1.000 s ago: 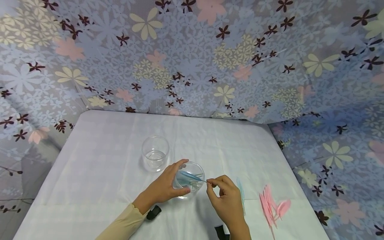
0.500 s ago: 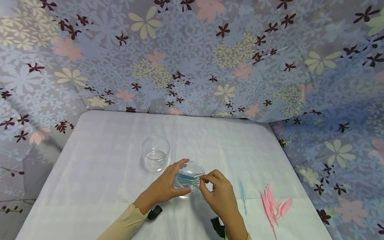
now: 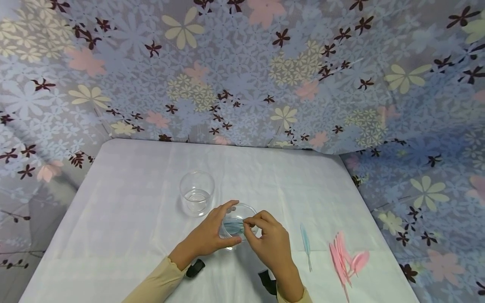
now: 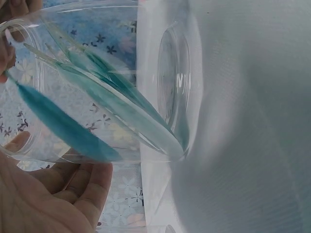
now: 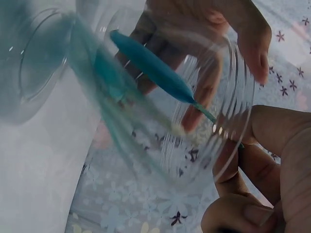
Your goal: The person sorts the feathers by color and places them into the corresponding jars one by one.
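A clear jar [image 3: 241, 209] stands on the white table, with my left hand [image 3: 202, 237] gripping its side, thumb and fingers round the wall. Several pale blue-green feathers [image 4: 116, 104] lean inside it, quills up toward the mouth. At the rim my right hand [image 3: 270, 246] pinches the quill of a darker blue feather [image 5: 155, 68] between thumb and fingers. That feather's vane hangs inside the jar, seen through the wall in both wrist views. Its quill tip is mostly hidden by the right fingers.
A second clear jar [image 3: 197, 189] stands behind and left of the held one. To the right lie a light blue feather [image 3: 306, 244] and several pink feathers [image 3: 339, 256]. A floral cloth [image 3: 235, 75] hangs behind the white table [image 3: 125, 189].
My right hand has moved left to the jar's mouth, carrying the blue feather farther in. The left hand and its jar have stayed in place.
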`<state>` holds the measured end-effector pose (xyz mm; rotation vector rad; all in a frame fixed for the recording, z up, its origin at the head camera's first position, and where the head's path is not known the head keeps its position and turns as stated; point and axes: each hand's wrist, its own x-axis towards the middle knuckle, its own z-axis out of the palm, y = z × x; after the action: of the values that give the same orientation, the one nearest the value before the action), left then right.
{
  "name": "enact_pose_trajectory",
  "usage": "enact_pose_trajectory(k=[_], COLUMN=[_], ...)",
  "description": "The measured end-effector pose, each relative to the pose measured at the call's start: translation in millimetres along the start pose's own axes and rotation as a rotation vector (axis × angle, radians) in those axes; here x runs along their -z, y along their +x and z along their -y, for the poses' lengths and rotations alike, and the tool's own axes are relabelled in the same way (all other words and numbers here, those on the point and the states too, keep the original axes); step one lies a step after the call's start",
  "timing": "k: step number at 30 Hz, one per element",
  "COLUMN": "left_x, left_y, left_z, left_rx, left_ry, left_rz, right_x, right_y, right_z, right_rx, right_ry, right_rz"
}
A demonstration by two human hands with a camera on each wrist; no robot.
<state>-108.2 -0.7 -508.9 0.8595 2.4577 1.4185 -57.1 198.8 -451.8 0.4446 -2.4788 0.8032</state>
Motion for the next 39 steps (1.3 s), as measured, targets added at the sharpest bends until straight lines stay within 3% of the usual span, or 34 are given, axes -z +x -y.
enact_pose_trajectory(k=[11, 27, 39], left_x=[-0.1, 0.4, 0.8], left_y=[-0.5, -0.5, -0.9], left_z=[1.9, 0.2, 0.4], left_rx=[-0.021, -0.038, -0.026], left_ry=[-0.006, 0.004, -0.007], left_rz=[-0.001, -0.005, 0.004], right_x=[-9.5, -3.2, -2.7], right_y=[4.8, 10.1, 11.0], right_z=[4.0, 10.3, 9.9], right_rx=[0.003, -0.084, -0.096], right_ry=[-0.02, -0.094, -0.045], right_rz=[0.037, 0.215, 0.239])
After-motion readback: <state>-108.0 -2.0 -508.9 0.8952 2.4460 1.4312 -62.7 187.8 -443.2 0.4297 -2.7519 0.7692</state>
